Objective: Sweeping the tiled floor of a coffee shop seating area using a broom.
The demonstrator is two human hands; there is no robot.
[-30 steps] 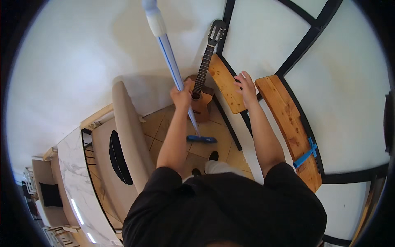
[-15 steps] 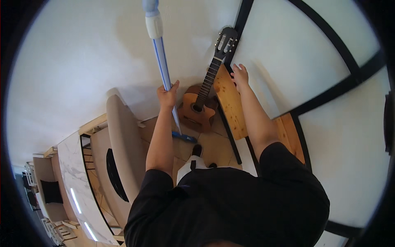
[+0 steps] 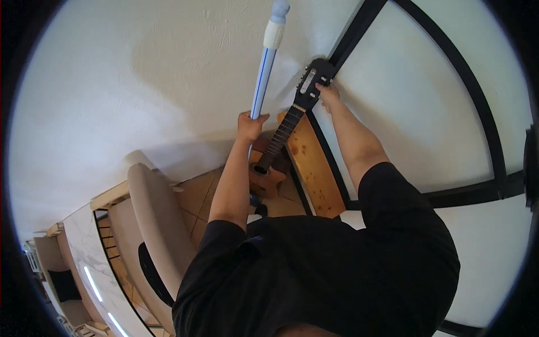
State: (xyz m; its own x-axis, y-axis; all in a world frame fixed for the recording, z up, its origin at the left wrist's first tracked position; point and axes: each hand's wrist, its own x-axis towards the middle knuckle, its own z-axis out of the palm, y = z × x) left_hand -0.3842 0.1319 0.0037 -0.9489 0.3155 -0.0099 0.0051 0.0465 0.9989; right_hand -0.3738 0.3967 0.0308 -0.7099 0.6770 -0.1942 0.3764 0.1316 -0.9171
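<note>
My left hand (image 3: pixel 250 128) is closed round a long white-and-blue striped mop pole (image 3: pixel 264 78). The pole stands nearly upright and leans slightly right at the top. Its lower part is mostly hidden behind my left forearm. To the right of it, an acoustic guitar (image 3: pixel 285 132) leans in the corner with its dark headstock up. My right hand (image 3: pixel 328 96) grips the headstock's right edge, the thumb on the front; the other fingers are partly hidden. The guitar's brown body is low down, partly covered by my left arm.
A wooden bench (image 3: pixel 314 163) stands right beside the guitar. Black frame bars (image 3: pixel 359 31) cross the white panels on the right. At left are a beige sofa (image 3: pixel 160 219) and a marble-patterned table (image 3: pixel 84 247). A plain pale wall (image 3: pixel 168 67) rises ahead.
My right hand has moved from open beside the guitar onto its headstock. My left hand and the mop pole have shifted right, and the pole's lean has changed from left to right.
</note>
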